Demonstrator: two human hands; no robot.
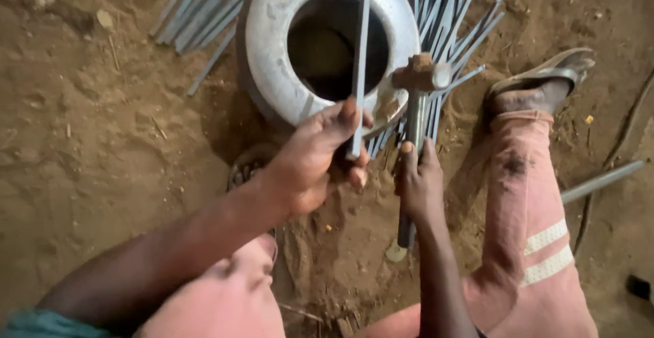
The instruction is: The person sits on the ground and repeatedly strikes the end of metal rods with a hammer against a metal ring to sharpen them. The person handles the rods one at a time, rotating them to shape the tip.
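Observation:
My left hand (pixel 315 157) grips a thin grey metal rod (pixel 360 45) that lies across the top of a round metal ring (pixel 272 45) with a dark hollow middle. My right hand (pixel 419 181) holds the handle of a hammer (pixel 421 73), whose rusty head hovers just right of the rod, over the ring's right rim. The hammer's handle end shows below my right wrist. Both hands are close together in front of the ring, above the earth floor.
Several grey metal rods (pixel 201 7) lie on the dirt behind the ring on the left, with more rods (pixel 463 28) on the right. My right leg in pink trousers (pixel 528 208) stretches out, its sandalled foot (pixel 541 82) near the rods. A pipe (pixel 603 181) lies at right.

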